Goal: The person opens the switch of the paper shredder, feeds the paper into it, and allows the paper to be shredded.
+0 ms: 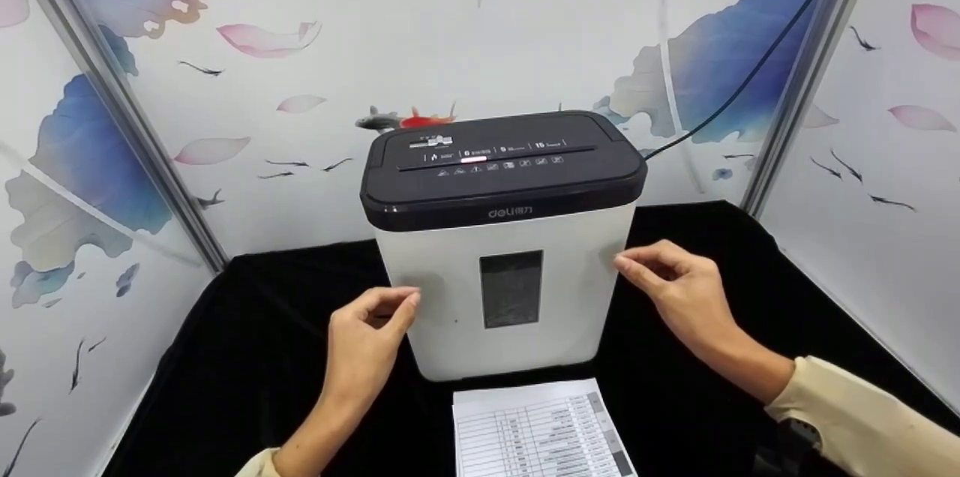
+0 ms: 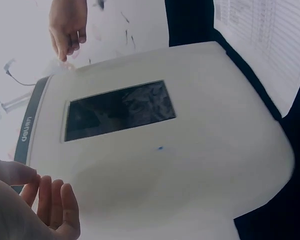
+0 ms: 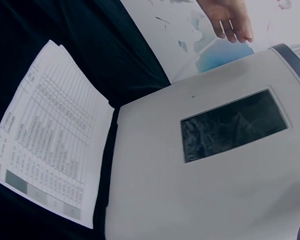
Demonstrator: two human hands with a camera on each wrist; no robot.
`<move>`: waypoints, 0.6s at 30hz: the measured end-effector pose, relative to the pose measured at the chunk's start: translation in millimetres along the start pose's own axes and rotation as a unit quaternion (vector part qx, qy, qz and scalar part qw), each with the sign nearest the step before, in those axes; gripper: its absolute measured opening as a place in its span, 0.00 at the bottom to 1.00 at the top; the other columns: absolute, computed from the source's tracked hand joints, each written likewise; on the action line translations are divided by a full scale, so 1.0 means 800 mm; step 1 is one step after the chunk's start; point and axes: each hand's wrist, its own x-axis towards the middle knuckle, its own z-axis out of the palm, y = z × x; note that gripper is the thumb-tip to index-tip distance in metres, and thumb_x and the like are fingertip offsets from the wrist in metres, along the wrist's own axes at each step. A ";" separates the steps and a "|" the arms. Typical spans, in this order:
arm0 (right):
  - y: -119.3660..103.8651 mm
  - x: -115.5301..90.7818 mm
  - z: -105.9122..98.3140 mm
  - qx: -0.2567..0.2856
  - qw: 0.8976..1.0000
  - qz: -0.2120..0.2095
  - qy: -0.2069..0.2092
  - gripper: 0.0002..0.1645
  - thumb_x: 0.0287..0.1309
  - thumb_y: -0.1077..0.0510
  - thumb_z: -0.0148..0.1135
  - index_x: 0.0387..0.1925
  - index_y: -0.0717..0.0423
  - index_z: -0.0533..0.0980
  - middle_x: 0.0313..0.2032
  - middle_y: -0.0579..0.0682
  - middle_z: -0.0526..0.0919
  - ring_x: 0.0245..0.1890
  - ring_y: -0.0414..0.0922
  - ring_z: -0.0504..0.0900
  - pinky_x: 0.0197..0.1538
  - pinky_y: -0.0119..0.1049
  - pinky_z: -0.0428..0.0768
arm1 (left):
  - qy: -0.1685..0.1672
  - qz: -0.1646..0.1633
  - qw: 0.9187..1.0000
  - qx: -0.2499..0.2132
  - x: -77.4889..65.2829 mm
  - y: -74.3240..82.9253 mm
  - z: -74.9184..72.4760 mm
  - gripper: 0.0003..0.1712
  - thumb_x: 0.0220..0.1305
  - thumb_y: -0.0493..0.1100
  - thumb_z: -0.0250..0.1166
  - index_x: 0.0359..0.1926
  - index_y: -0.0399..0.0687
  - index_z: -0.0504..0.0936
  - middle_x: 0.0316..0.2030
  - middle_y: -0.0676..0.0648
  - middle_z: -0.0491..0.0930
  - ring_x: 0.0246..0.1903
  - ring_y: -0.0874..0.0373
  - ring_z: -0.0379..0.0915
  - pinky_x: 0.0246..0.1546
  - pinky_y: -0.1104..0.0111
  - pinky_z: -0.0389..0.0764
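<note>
A white paper shredder (image 1: 435, 259) with a black top stands upright in the middle of the head view. Beside its lower left front is my left hand (image 1: 364, 346), with thumb and fingertips close together and nothing between them. My right hand (image 1: 690, 297) hovers by the shredder's right side, its fingers loosely bent and holding nothing. In the left wrist view the left fingers (image 2: 56, 200) are relaxed before the white casing. A stack of printed sheets (image 1: 525, 424) lies in front of the shredder, apart from both hands. Only a sliver of the right hand shows at the right wrist view's edge.
Black cloth (image 1: 300, 327) covers the table under the shredder and paper. A black cord (image 1: 772, 49) runs from behind the shredder up to the right. Patterned white panels (image 1: 525, 49) with metal posts (image 1: 810, 79) enclose the back and sides.
</note>
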 end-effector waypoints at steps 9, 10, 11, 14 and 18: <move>0.019 -0.015 0.006 0.014 0.997 0.079 -0.006 0.08 0.50 0.53 0.67 0.32 0.51 0.83 0.29 0.45 0.84 0.31 0.35 0.79 0.36 0.23 0.77 | -0.021 -0.045 0.999 -0.005 -0.019 -0.025 0.006 0.08 0.53 0.44 0.68 0.35 0.48 0.85 0.31 0.50 0.84 0.28 0.63 0.77 0.31 0.76 0.79; 0.021 -0.017 0.007 0.014 0.997 0.082 -0.009 0.09 0.50 0.53 0.66 0.33 0.52 0.83 0.30 0.45 0.84 0.32 0.35 0.79 0.36 0.23 0.77 | -0.021 -0.049 0.999 -0.004 -0.021 -0.028 0.007 0.08 0.53 0.44 0.68 0.34 0.48 0.85 0.31 0.50 0.84 0.29 0.63 0.77 0.31 0.76 0.79; 0.024 -0.019 0.008 0.012 0.996 0.084 -0.013 0.09 0.51 0.52 0.66 0.33 0.52 0.83 0.30 0.46 0.84 0.32 0.35 0.79 0.36 0.23 0.77 | -0.022 -0.053 0.998 -0.004 -0.023 -0.031 0.009 0.07 0.53 0.44 0.69 0.34 0.49 0.85 0.31 0.50 0.84 0.29 0.64 0.77 0.31 0.76 0.79; 0.029 -0.024 0.012 0.006 0.995 0.094 -0.022 0.09 0.50 0.51 0.66 0.33 0.50 0.84 0.30 0.45 0.84 0.33 0.35 0.79 0.37 0.23 0.77 | -0.026 -0.063 0.998 0.000 -0.029 -0.040 0.012 0.06 0.52 0.43 0.69 0.33 0.51 0.85 0.32 0.51 0.84 0.29 0.65 0.77 0.31 0.76 0.79; 0.031 -0.029 0.017 0.000 0.994 0.103 -0.036 0.09 0.50 0.49 0.66 0.33 0.47 0.84 0.31 0.44 0.85 0.33 0.35 0.79 0.38 0.23 0.77 | -0.031 -0.075 0.997 0.000 -0.035 -0.050 0.014 0.06 0.52 0.43 0.69 0.34 0.50 0.85 0.33 0.50 0.84 0.30 0.66 0.77 0.31 0.76 0.79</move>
